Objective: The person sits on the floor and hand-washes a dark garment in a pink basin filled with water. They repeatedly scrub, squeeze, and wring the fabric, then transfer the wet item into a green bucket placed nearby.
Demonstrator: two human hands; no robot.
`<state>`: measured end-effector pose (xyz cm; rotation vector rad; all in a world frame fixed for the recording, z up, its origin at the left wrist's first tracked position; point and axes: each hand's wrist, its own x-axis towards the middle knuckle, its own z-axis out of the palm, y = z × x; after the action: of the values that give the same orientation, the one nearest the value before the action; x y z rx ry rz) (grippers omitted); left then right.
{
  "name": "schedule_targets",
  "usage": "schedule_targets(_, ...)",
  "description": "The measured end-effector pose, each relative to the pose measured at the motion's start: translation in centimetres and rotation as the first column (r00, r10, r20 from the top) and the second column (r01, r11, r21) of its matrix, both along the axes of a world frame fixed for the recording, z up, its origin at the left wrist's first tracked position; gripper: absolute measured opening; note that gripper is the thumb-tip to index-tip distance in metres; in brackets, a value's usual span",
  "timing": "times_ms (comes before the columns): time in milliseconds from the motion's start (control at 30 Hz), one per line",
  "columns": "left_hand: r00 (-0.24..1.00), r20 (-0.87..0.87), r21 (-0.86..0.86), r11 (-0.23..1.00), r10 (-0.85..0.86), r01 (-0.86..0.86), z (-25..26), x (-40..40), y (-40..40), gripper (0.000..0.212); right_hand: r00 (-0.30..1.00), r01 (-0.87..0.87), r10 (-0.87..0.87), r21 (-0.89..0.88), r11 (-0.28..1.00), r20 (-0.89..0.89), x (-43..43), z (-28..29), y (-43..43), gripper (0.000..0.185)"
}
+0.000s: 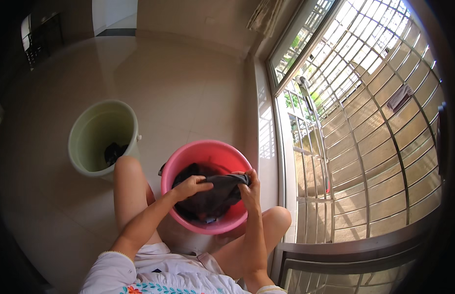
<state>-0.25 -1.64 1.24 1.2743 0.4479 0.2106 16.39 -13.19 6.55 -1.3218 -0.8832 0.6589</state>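
Note:
A pink plastic bucket stands on the floor between my knees. Dark wet-looking cloth lies inside it, in what seems to be water. Over the bucket's mouth a dark grey garment is stretched between my two hands, its lower part hanging into the bucket. My left hand grips the garment's left end, fingers pointing right. At the right rim, my right hand pinches the other end between thumb and fingers. The garment's exact kind cannot be made out.
A pale green bucket with dark cloth at its bottom stands to the left, beside my left knee. Close on the right are a window sill and a metal window grille. Glossy tiles cover the floor.

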Motion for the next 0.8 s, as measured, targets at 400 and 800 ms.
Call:
schedule_targets(400,0.832,0.272,-0.628,0.744,0.483,-0.227,-7.2,3.0,-1.6,0.016,0.747,0.064,-0.016,-0.048,0.997,0.665,-9.7,-1.6,2.0,0.019)
schedule_targets(800,0.934,0.056,-0.647,0.725,0.353,-0.235,-6.7,3.9,-1.0,0.021,0.703,0.215,-0.060,-0.131,0.968,0.709,-8.0,-4.5,2.4,0.032)
